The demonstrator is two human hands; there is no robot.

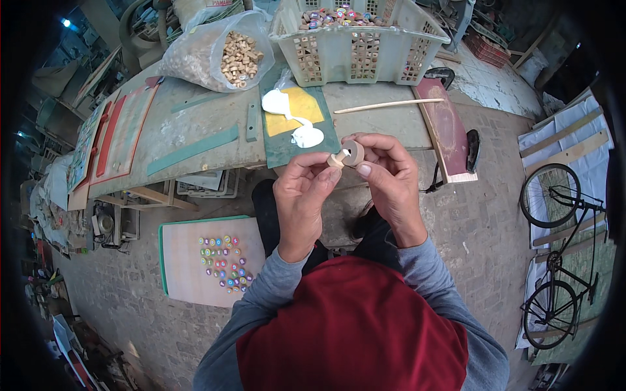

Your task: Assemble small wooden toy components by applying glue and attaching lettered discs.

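- The left hand [301,195] sits just left of the frame's centre, fingers closed in a pinch on a small pale wooden block [335,160].
- The right hand [390,174], just right of centre, is closed around a round pale wooden disc with a dark hole in its middle [354,152], thumb under it and fingers curled over the top.
- Block and disc touch, held in the air just below the near edge of the grey-green worktable [195,124]; whether glue already lies between them I cannot tell.
- Straight above the hands in the frame, a puddle of white glue [293,120] lies on a yellow sheet over a dark green board [280,153], with a thin wooden stick [388,104] to its right.
- At the top of the frame stands a pale green slotted plastic crate [355,49] holding painted pieces, and to its left a clear plastic bag of plain wooden blocks [222,52].
- In the lower left of the frame, a pale board with a green edge [189,274] on the brick floor carries small coloured round pieces [225,260].
- To do the joining well, I judge the block should sit square against the disc, pressed evenly with the thumbs, and any squeezed-out glue kept off the fingertips.
- A slipping pinch would likely skew the joint, so a steady hold matters.
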